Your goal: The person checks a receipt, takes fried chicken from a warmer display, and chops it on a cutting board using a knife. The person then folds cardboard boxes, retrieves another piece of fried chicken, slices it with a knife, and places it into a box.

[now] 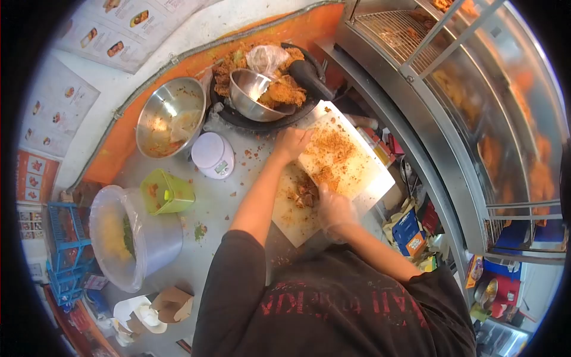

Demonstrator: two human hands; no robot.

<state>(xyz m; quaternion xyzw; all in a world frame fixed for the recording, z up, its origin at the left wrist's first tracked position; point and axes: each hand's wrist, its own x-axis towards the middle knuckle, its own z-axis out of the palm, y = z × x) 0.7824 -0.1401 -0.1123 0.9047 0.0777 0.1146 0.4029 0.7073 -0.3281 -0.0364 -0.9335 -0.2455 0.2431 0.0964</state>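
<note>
A white cutting board (372, 175), strewn with orange-brown crumbs (330, 146), lies in front of me. My left hand (293, 144) is at its far left edge with the fingers curled closed; what they hold is hidden. My right hand (335, 209), in a clear plastic glove, is closed low over the board, right beside dark brown fried chicken pieces (305, 194). I cannot make out what is inside its fingers. Beyond the board, a black tray (262, 126) holds fried chicken (284, 90) and a small steel bowl (250, 98).
At left stand a large steel bowl (169, 119), a white kitchen scale (212, 156), a green container (169, 190) and a lined plastic tub (169, 235). A metal-framed display case (416, 113) with fried food curves along the right. Packets (407, 232) lie below it.
</note>
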